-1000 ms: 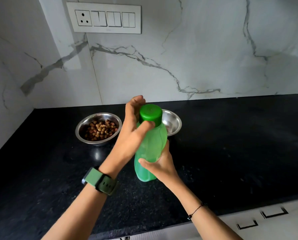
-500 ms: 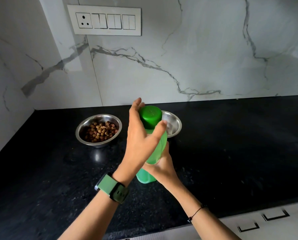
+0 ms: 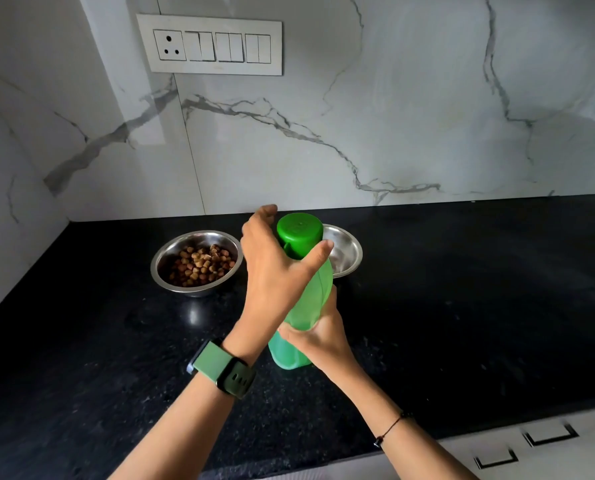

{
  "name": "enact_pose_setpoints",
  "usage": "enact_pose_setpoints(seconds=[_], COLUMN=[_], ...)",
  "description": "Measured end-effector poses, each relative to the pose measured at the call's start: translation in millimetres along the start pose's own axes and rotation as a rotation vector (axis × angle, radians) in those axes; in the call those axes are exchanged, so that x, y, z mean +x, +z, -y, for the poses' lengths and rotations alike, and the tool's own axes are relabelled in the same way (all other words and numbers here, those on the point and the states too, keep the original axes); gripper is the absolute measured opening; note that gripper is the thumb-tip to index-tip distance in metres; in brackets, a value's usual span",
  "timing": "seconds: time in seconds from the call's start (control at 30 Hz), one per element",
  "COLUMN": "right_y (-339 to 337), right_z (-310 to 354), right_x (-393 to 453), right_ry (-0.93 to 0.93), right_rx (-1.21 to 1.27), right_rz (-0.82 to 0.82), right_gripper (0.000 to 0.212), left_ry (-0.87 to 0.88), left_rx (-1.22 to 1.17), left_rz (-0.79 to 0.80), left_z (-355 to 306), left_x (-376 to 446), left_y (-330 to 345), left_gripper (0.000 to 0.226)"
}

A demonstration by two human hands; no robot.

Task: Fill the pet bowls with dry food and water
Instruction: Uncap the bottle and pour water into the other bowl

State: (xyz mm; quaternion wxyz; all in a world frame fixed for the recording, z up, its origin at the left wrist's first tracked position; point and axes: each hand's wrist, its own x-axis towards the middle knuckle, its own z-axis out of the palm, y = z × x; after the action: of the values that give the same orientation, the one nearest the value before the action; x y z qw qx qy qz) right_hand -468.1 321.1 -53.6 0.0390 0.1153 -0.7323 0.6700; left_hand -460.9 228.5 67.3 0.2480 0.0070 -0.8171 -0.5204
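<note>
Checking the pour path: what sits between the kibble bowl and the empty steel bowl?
In the head view, the left hand on the green bottle's cap fills the gap between the kibble bowl and the empty bowl.

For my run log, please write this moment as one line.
step: opening bottle | left hand: on green cap | right hand: holds green bottle | left bowl: dry food | right bowl: no water seen

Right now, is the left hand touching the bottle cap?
Touching. The head view shows the left hand wrapped around the cap, thumb pressed on its near side, fingers curled behind it.
</note>
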Motion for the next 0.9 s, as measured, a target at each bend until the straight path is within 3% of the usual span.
enact_pose_setpoints(seconds=[0.1,0.17,0.27,0.33,0.5,0.73,0.8,0.9], right_y=[0.1,1.0,2.0,2.6,2.3,1.0,1.7,0.6], right_z=[1.2,0.5,0.5,1.4,2.6,0.7,1.6,3.0], right_x=[-1.1,-1.2,-1.5,-1.4,0.1,1.3,1.3,0.1], right_ry=[0.005,0.002,0.005,0.008,0.009,-0.007,-0.011,-0.017], right_rx=[-0.009,-0.009,-0.01,-0.022,-0.05,-0.124,-0.109,-0.072], right_rz=[-0.003,-0.002,-0.001,0.002,-0.024,0.001,0.003,-0.011], right_gripper=[0.084,0.086,0.081,0.077,0.077,0.086,0.086,0.08], left_ry=[0.014,0.044,-0.001,0.016,0.112,-0.015,-0.019,-0.01], left_rx=[-0.082,-0.185,-0.553,-0.693,-0.522,-0.439,-0.332,-0.213], left_rz=[0.191,0.293,0.278,0.204,0.305,0.658,0.592,0.349], left_z=[-2.4,-0.9,7.4,15.4,20.9,20.5,10.7,2.3], left_x=[3.2,-2.4,-6.1,-3.4,10.9,33.3,31.6,21.9], left_y=[-6.3,-13.8,-23.2,-25.6,-30.1,-39.9,-31.4,-16.6], left_gripper=[0.1,0.092,0.053,0.044,0.053,0.076,0.073,0.072])
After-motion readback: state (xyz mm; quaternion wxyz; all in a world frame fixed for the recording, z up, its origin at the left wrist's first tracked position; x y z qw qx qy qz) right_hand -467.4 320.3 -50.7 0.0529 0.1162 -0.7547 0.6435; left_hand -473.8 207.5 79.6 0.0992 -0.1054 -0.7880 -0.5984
